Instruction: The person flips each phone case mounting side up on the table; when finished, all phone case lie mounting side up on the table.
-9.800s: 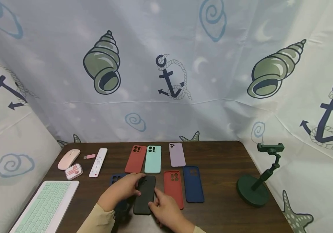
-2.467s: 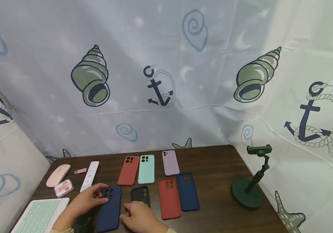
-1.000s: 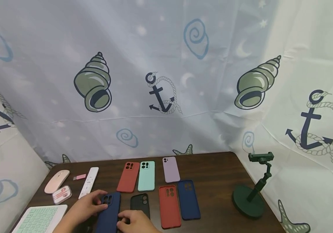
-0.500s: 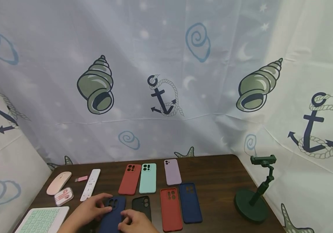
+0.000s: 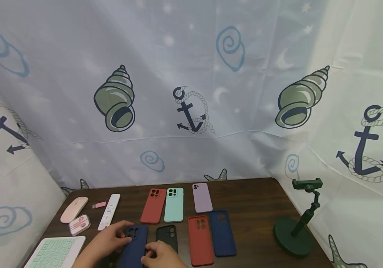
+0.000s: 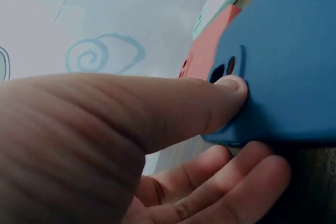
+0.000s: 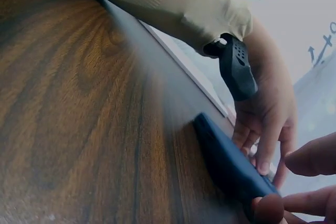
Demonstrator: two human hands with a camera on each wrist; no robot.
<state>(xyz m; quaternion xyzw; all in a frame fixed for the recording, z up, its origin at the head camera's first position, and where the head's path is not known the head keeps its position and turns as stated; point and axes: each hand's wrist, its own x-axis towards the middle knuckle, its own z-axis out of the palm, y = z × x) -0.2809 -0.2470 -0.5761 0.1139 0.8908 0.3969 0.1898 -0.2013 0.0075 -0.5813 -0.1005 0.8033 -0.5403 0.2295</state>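
Note:
A dark blue phone case [image 5: 133, 248] lies between both hands at the table's front, its camera cutout toward the far end. My left hand [image 5: 110, 241] pinches its far left corner, the thumb on the back beside the cutout and the fingers at the edge, as the left wrist view shows. At the right long edge, the curled fingers of my right hand [image 5: 162, 256] hold the case; in the right wrist view one fingertip [image 7: 268, 208] presses on its rim. Just right of it lies a black phone case [image 5: 167, 236], partly hidden by the right hand.
Other phone cases surround it: red [image 5: 154, 206], mint [image 5: 174, 204], lilac [image 5: 202, 197], a second red [image 5: 200, 241] and a second blue [image 5: 223, 233]. A keyboard [image 5: 55, 253], mouse [image 5: 74, 209], earphone box [image 5: 79, 225] and white remote [image 5: 109, 211] stand left. A green phone stand [image 5: 293, 238] is right.
Both hands were on the black phone case at first, then moved left to the blue one. Over the last second they stay on it, with small shifts; the head view has tilted up.

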